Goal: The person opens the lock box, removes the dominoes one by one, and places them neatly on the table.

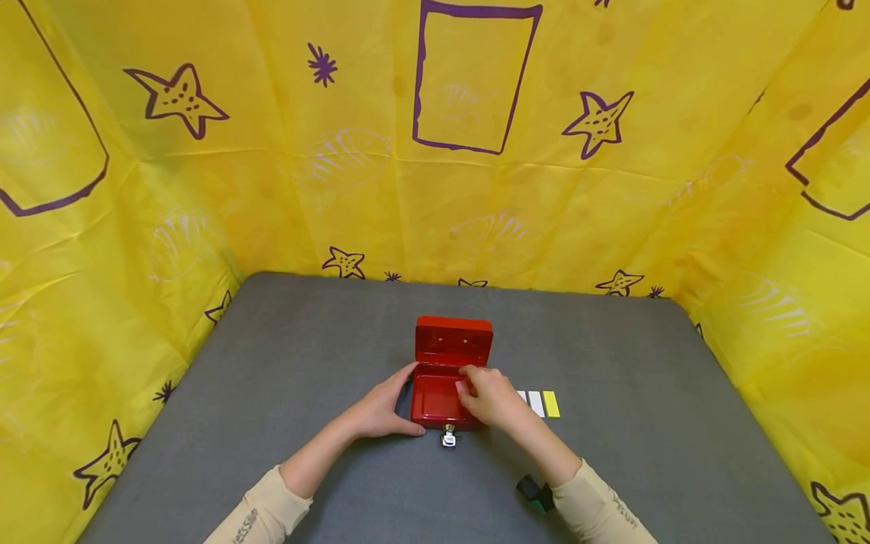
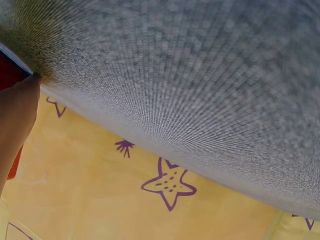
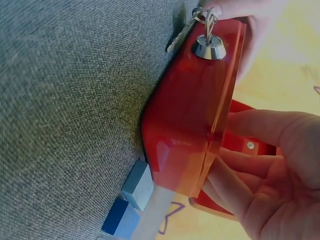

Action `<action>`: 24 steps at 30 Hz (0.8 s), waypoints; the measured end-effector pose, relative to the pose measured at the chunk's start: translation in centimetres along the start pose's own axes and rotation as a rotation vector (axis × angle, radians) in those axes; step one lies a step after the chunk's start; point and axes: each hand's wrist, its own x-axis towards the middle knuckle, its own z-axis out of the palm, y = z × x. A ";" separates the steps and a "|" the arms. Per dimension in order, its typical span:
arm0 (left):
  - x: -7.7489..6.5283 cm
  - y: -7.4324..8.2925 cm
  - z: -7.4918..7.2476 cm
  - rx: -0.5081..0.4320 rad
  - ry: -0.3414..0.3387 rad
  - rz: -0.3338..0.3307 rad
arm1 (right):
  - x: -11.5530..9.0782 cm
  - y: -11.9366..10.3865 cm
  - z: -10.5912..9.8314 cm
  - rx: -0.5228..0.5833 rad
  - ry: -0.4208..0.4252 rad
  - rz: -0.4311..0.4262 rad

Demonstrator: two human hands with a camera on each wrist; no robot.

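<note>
A red metal cash box (image 1: 435, 408) stands on the grey table with its lid (image 1: 453, 344) raised at the back. Keys on a ring (image 3: 206, 19) hang from the silver lock (image 3: 210, 48) on its front. My left hand (image 1: 382, 406) grips the box's left side, thumb at the front corner and fingertips by the hinge. Over the right side of the box, my right hand (image 1: 491, 394) reaches in with bent fingers (image 3: 250, 125). Its fingertips are hidden behind the rim in the right wrist view, so whether they pinch anything does not show.
Right of the box, a white block (image 1: 536, 403) and a yellow block (image 1: 551, 404) lie in a row, partly covered by my right hand. A dark object (image 1: 535, 493) shows beside my right wrist. Yellow patterned cloth (image 1: 360, 204) walls the grey table (image 1: 306, 332) at the back and sides.
</note>
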 end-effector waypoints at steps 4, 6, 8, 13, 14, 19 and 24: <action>0.0 0.0 0.0 0.007 -0.001 -0.007 | 0.0 -0.1 0.1 -0.002 -0.010 0.007; 0.0 0.0 0.0 0.009 -0.001 -0.003 | 0.0 -0.1 0.1 -0.006 -0.012 0.007; 0.0 0.1 0.0 0.013 0.000 0.003 | 0.0 -0.1 0.2 -0.012 -0.014 0.004; 0.0 0.0 0.0 0.011 0.003 0.011 | 0.0 0.0 0.5 0.000 -0.023 -0.020; 0.0 0.0 0.0 0.011 0.002 0.010 | 0.0 0.0 0.5 0.008 -0.026 -0.022; 0.0 0.0 0.0 0.006 0.001 0.004 | 0.2 0.1 0.8 0.053 -0.061 -0.014; 0.1 -0.1 0.0 0.009 0.001 0.011 | 0.4 0.2 1.2 0.104 -0.095 -0.026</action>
